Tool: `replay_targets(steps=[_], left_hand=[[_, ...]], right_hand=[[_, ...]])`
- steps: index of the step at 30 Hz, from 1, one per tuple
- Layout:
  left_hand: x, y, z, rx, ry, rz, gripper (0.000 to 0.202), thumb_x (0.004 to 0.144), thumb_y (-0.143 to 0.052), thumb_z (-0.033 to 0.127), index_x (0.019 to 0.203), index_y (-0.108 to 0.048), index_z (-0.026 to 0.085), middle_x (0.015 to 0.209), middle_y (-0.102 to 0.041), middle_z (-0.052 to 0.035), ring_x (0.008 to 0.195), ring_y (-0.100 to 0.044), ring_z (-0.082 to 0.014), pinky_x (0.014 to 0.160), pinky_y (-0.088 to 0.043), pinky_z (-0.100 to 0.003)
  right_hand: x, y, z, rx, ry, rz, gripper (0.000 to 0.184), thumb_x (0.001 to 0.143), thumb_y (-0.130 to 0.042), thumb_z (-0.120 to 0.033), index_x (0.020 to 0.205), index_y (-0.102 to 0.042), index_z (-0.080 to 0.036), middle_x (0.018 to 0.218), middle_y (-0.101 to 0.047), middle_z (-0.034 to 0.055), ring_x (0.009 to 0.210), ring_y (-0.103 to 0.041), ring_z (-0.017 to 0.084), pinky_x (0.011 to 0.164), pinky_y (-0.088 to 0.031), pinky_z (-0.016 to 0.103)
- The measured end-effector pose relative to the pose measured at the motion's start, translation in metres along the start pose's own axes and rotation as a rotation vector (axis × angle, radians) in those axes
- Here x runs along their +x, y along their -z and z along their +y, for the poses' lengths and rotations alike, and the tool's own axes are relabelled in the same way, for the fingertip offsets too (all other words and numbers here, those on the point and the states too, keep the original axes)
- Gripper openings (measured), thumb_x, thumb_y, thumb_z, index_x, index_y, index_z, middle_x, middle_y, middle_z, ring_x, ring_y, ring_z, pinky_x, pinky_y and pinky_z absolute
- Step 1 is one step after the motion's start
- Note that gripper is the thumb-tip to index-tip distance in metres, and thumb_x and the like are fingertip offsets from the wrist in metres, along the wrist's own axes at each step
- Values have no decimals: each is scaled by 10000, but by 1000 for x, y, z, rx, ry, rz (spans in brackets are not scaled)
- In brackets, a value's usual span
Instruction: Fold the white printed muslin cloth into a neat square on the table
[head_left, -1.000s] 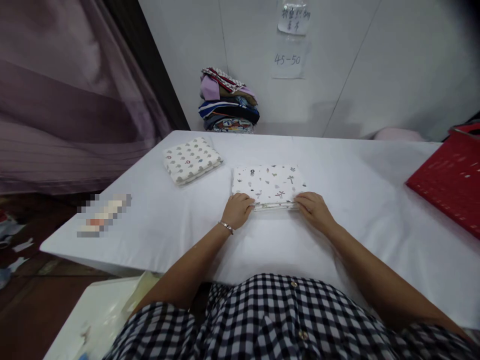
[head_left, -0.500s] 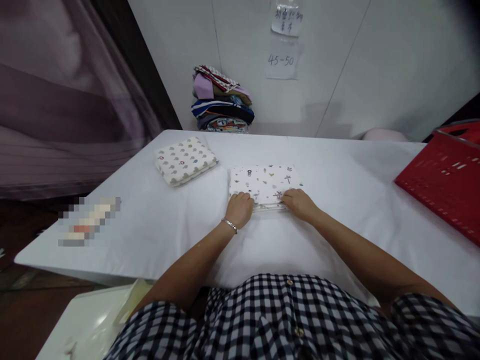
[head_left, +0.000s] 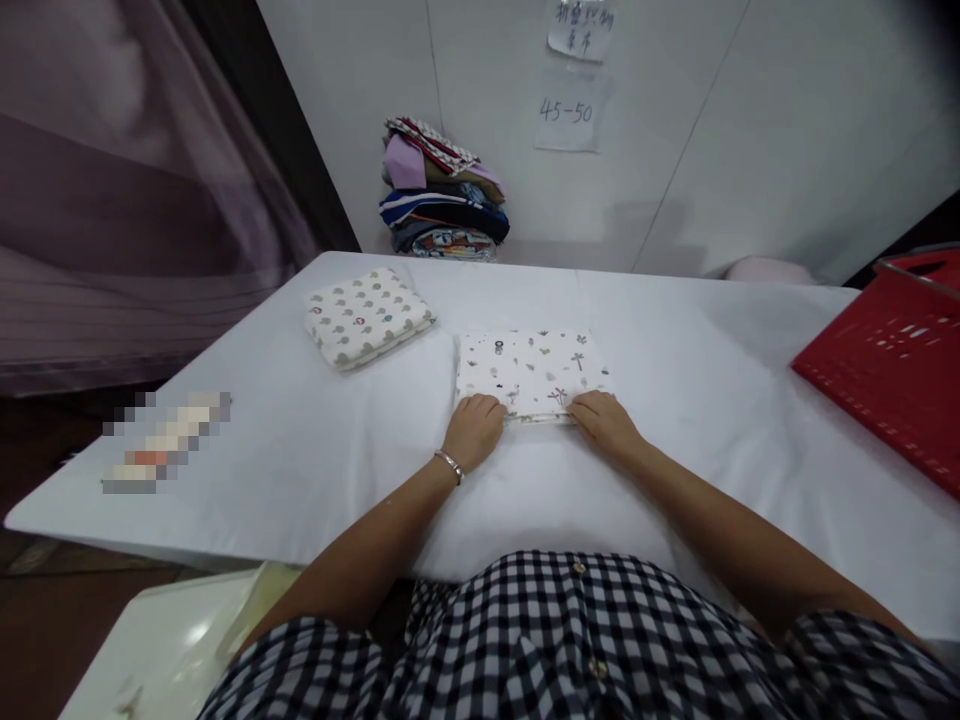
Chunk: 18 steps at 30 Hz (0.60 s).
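A white folded cloth (head_left: 529,365) printed with small palm trees and other figures lies flat on the table in front of me. My left hand (head_left: 474,428) is closed on its near left corner, with a silver bracelet at the wrist. Its near right corner is held by my right hand (head_left: 604,418), fingers bent over the edge. Both thumbs are mostly hidden. To the left and farther back, a second folded cloth (head_left: 367,315) with a grey-green tree pattern rests apart from the hands.
The white-covered table (head_left: 300,450) reaches back towards a wall. Beyond its far edge stands a pile of folded fabrics (head_left: 444,190). A red plastic basket (head_left: 892,350) sits at the right. A blurred-out item (head_left: 169,440) lies on the left; a white stool (head_left: 165,630) stands below.
Both hands have moved slightly towards me along the cloth's near edge, the right one also a little outward. The cloth stays folded in place. The view has shifted slightly.
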<state>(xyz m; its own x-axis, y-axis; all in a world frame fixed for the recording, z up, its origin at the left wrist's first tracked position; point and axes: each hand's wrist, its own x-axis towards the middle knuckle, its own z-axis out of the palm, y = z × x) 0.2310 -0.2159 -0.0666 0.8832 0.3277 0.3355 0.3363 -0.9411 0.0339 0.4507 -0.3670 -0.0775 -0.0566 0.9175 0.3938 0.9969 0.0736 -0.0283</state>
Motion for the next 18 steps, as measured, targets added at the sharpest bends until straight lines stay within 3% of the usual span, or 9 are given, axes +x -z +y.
replay_targets(steps=[7, 12, 15, 18], left_hand=[[-3, 1, -1, -38, -2, 17, 172, 821, -444, 134, 912, -585, 171, 897, -590, -70, 856, -485, -206, 742, -375, -350], [1, 9, 5, -97, -14, 35, 185, 862, -440, 282, 926, -581, 181, 891, -591, -62, 841, -499, -205, 735, -388, -359], [12, 12, 14, -139, -9, 78, 238, 878, -422, 326, 1001, -572, 188, 1010, -595, -76, 946, -508, -214, 797, -401, -370], [21, 5, 23, -143, -49, 75, 355, 875, -433, 356, 1186, -492, 195, 1260, -507, -89, 1178, -420, -236, 941, -364, -406]], right_hand=[[-1, -1, -4, 55, 3, 68, 242, 890, -384, -165, 916, -625, -160, 921, -619, 87, 854, -501, 197, 727, -367, 318], [-2, -7, -7, 78, 10, 122, 230, 897, -393, -185, 937, -619, -167, 921, -610, 95, 858, -505, 200, 724, -380, 326], [-2, -9, -9, 73, 5, 131, 220, 892, -400, -178, 932, -616, -162, 921, -604, 98, 854, -503, 201, 723, -387, 333], [-2, -8, -10, 73, 11, 116, 203, 885, -416, -174, 933, -613, -162, 909, -601, 98, 846, -505, 201, 715, -396, 336]])
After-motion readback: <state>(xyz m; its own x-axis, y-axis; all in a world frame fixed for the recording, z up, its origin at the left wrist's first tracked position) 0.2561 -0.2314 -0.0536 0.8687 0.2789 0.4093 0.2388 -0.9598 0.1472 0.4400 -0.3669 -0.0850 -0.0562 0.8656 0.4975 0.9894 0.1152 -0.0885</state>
